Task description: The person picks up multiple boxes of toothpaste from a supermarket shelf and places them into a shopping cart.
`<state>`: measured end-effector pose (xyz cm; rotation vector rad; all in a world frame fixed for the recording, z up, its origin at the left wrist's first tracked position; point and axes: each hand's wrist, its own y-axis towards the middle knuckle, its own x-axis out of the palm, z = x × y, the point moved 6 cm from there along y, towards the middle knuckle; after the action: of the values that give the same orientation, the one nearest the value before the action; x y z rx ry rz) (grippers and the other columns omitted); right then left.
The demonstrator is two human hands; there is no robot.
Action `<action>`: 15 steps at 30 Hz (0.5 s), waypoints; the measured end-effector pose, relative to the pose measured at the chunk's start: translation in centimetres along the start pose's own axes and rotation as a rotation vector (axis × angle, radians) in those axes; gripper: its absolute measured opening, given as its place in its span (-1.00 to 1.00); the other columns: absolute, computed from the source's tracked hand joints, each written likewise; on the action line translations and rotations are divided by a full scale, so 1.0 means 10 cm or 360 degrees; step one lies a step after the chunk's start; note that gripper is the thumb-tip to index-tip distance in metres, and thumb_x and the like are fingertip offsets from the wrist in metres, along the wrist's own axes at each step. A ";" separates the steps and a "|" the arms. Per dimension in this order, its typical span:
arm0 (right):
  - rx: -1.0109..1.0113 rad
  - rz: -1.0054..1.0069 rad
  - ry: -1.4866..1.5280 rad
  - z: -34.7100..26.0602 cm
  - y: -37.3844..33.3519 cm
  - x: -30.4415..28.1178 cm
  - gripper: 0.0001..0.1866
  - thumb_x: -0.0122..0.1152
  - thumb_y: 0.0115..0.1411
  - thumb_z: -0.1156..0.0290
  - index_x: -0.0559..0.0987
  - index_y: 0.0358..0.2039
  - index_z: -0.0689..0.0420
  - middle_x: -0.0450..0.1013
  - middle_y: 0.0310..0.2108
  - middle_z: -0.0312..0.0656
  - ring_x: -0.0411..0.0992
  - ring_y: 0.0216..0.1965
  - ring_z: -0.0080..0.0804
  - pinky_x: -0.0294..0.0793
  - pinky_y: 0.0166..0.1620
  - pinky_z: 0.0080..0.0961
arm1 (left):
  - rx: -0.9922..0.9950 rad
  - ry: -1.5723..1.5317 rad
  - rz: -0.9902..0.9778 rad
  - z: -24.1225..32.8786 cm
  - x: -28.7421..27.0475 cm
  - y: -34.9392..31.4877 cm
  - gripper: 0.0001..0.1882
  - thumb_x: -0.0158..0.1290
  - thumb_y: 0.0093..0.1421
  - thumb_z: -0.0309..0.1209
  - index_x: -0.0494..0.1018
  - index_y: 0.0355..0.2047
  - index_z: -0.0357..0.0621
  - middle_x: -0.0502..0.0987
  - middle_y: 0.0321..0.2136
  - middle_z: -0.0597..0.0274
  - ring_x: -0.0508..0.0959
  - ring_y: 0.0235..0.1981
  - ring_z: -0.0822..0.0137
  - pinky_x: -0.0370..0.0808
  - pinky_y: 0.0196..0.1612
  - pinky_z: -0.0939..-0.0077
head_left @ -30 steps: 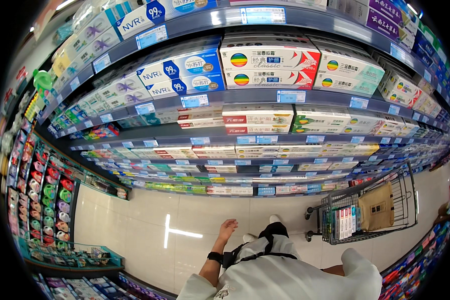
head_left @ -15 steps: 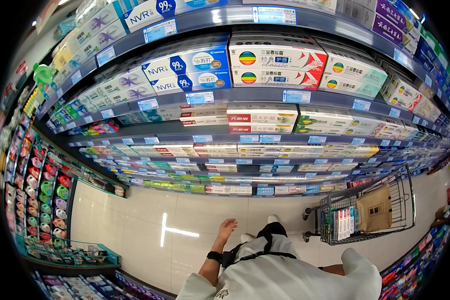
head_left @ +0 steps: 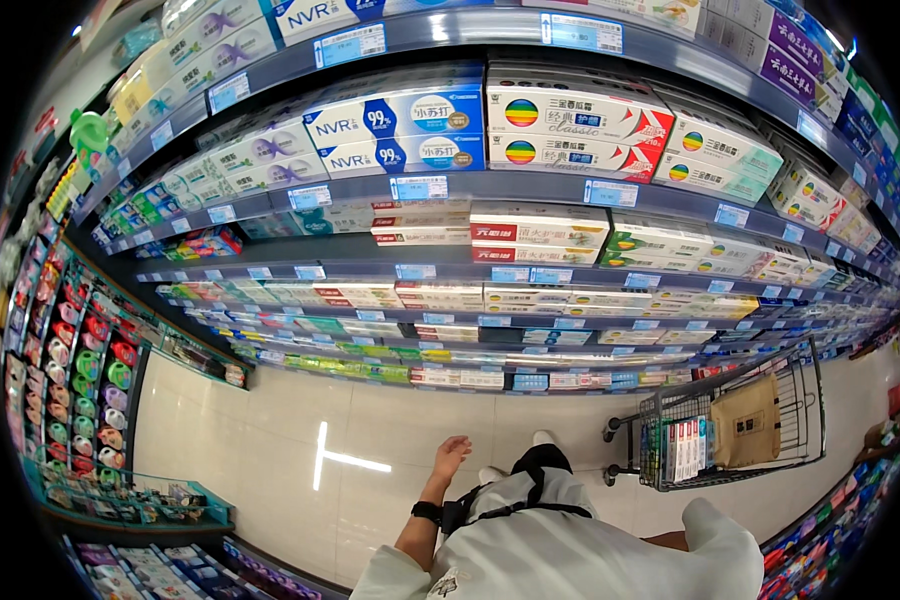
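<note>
My left hand [head_left: 452, 456] hangs over the floor in front of me, with nothing in it and its fingers loosely bent and apart. A dark band [head_left: 427, 512] circles that wrist. Of my right arm only a bit of forearm shows beside the pale sleeve [head_left: 715, 540]; the hand is out of sight. Ahead of me, shelves carry rows of toothpaste boxes: blue and white ones [head_left: 395, 130], white ones with a rainbow disc [head_left: 575, 120], and red and white ones [head_left: 540, 232]. My left hand touches none of them.
A wire shopping cart [head_left: 815, 440] stands to my right, holding a brown paper bag [head_left: 746, 425] and several upright boxes [head_left: 686, 450]. Bottles in many colours line a rack [head_left: 85, 380] at the left. More packed shelves [head_left: 150, 565] lie behind me. Tiled floor [head_left: 260, 430] runs between.
The view has turned slightly to the left, so the upper shelf boxes sit further right in the picture. My left hand keeps nearly the same place and loose pose.
</note>
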<state>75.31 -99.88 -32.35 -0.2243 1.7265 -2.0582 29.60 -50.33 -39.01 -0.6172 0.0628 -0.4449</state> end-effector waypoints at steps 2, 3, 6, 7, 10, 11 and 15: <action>-0.0016 0.0005 0.0003 -0.05 -0.02 -0.01 -0.61 0.12 0.30 0.25 0.56 0.10 0.07 0.52 0.09 -0.18 0.47 0.05 -0.29 0.40 0.16 -0.33 | 0.0010 -0.0003 -0.0009 -0.03 -0.03 0.01 -0.65 0.14 0.26 -0.23 0.50 0.00 -0.10 0.63 -0.17 0.28 0.60 -0.18 0.39 0.45 -0.14 0.46; -0.0027 0.0000 0.0007 -0.06 -0.02 0.00 -0.61 0.12 0.30 0.25 0.56 0.10 0.07 0.52 0.09 -0.18 0.47 0.05 -0.29 0.40 0.15 -0.33 | 0.0016 -0.0005 -0.0014 -0.03 -0.04 0.01 -0.64 0.14 0.26 -0.23 0.50 0.00 -0.10 0.63 -0.16 0.28 0.60 -0.18 0.38 0.45 -0.14 0.45; -0.0094 -0.0017 0.0034 -0.22 -0.01 0.03 -0.61 0.12 0.30 0.25 0.56 0.10 0.08 0.52 0.09 -0.18 0.47 0.05 -0.30 0.40 0.15 -0.33 | -0.0007 -0.0007 0.0003 -0.07 -0.08 0.00 -0.65 0.13 0.27 -0.24 0.49 0.01 -0.11 0.62 -0.15 0.26 0.60 -0.17 0.38 0.45 -0.14 0.45; -0.0139 -0.0034 0.0063 -0.28 0.01 0.07 -0.61 0.12 0.30 0.26 0.56 0.10 0.08 0.52 0.09 -0.18 0.47 0.05 -0.30 0.40 0.15 -0.33 | -0.0013 -0.0014 0.0006 -0.08 -0.09 0.00 -0.65 0.13 0.27 -0.25 0.49 0.01 -0.11 0.62 -0.15 0.26 0.60 -0.17 0.38 0.45 -0.14 0.45; -0.0363 -0.0165 0.0217 -0.61 0.14 0.28 -0.61 0.12 0.30 0.26 0.56 0.10 0.08 0.52 0.09 -0.19 0.47 0.05 -0.30 0.40 0.15 -0.33 | -0.0023 -0.0037 0.0025 -0.10 -0.16 -0.01 -0.66 0.12 0.27 -0.27 0.49 0.01 -0.11 0.63 -0.15 0.25 0.60 -0.18 0.37 0.45 -0.15 0.46; -0.0474 -0.0268 0.0317 -0.77 0.22 0.44 -0.61 0.12 0.30 0.26 0.56 0.10 0.08 0.52 0.09 -0.19 0.47 0.05 -0.30 0.40 0.15 -0.32 | -0.0026 -0.0045 0.0033 -0.10 -0.18 0.00 -0.67 0.12 0.27 -0.28 0.49 0.01 -0.10 0.63 -0.15 0.25 0.61 -0.18 0.37 0.45 -0.15 0.46; -0.0796 -0.0834 0.0797 -1.55 0.27 1.19 -0.61 0.13 0.30 0.27 0.56 0.10 0.08 0.52 0.09 -0.19 0.48 0.04 -0.30 0.41 0.15 -0.32 | 0.0062 -0.0050 0.0008 -0.15 -0.30 0.04 -0.68 0.12 0.28 -0.30 0.49 0.01 -0.10 0.63 -0.16 0.25 0.61 -0.19 0.37 0.45 -0.17 0.48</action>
<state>59.18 -91.47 -40.03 -0.3679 2.7300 -2.0983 26.76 -49.60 -40.64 -0.5852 0.0258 -0.4308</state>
